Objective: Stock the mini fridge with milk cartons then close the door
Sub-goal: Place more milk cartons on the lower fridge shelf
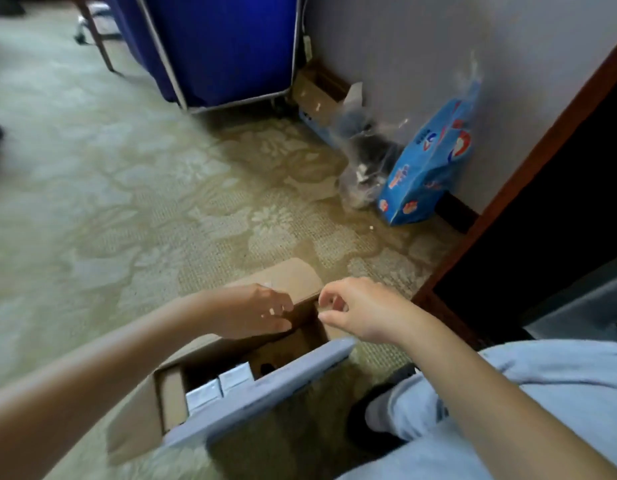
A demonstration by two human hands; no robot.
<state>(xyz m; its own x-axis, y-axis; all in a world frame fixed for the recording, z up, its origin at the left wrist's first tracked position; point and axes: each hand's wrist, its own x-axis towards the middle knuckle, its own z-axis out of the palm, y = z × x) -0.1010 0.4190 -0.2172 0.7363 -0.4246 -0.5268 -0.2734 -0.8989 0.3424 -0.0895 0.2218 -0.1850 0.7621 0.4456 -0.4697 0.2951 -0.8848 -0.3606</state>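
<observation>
My left hand is on the far edge of the cardboard box. Its fingers curl over the fold where the far flap turns outward, and my thumb is tucked below them against the inner wall, so I am gripping that edge. My right hand hangs over the box's far right corner with its fingers loosely curled and the thumb stretched out beneath them; I see nothing between them. The milk cartons stand inside the box, in its near left corner, with their white tops showing just behind the grey-blue near flap. The box sits on the patterned carpet. A wooden frame around a dark opening rises near its right side. Against the far wall lean a blue package and, touching it, a clear plastic bag.
</observation>
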